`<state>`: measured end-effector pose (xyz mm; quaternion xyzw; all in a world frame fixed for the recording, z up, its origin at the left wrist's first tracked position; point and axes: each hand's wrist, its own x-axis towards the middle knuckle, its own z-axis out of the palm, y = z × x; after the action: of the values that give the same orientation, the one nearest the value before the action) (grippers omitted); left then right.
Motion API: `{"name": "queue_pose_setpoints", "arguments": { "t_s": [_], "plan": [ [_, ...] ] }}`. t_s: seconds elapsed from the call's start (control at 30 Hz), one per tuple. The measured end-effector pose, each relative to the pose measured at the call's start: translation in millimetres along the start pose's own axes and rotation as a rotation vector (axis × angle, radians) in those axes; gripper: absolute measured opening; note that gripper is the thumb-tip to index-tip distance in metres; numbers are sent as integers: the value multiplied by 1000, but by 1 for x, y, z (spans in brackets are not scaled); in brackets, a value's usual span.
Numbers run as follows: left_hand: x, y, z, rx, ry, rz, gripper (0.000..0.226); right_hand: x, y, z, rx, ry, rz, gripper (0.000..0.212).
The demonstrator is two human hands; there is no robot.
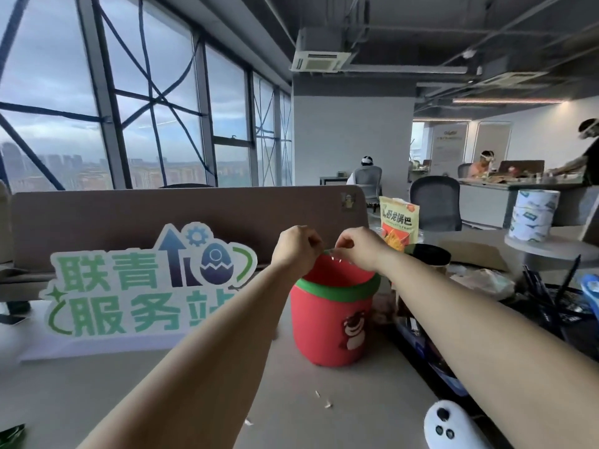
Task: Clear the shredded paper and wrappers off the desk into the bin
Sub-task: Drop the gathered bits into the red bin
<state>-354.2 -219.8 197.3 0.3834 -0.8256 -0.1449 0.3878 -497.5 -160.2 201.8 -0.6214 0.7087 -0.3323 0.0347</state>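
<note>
A small red bin (327,322) with a green rim and a bear picture stands on the desk, its red lid tilted up. My left hand (296,249) and my right hand (358,249) are both above the bin's mouth with fingers curled together, close to each other. Small white bits show just under my right hand over the opening; what each hand pinches is too small to tell. A few white paper shreds (328,405) lie on the desk in front of the bin, and another shred (249,422) lies nearer me.
A green and white sign (129,286) leans against the brown partition (162,215) at left. A snack bag (398,222), a black jar (431,254) and cluttered items sit right of the bin. A white controller (444,426) lies at the near right. People sit in the background.
</note>
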Motion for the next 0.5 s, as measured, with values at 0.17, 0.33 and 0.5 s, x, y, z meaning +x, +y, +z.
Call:
{"name": "queue_pose_setpoints", "arguments": {
  "t_s": [0.17, 0.33, 0.5],
  "plan": [
    [9, -11, 13, 72, -101, -2, 15, 12, 12, 13, -1, -16, 24, 20],
    [12, -15, 14, 110, -163, 43, 23, 17, 14, 18, 13, -36, 40, 29],
    [14, -16, 14, 174, -210, 70, 27, 13, 13, 18, 163, -79, 89, 32]
  ]
}}
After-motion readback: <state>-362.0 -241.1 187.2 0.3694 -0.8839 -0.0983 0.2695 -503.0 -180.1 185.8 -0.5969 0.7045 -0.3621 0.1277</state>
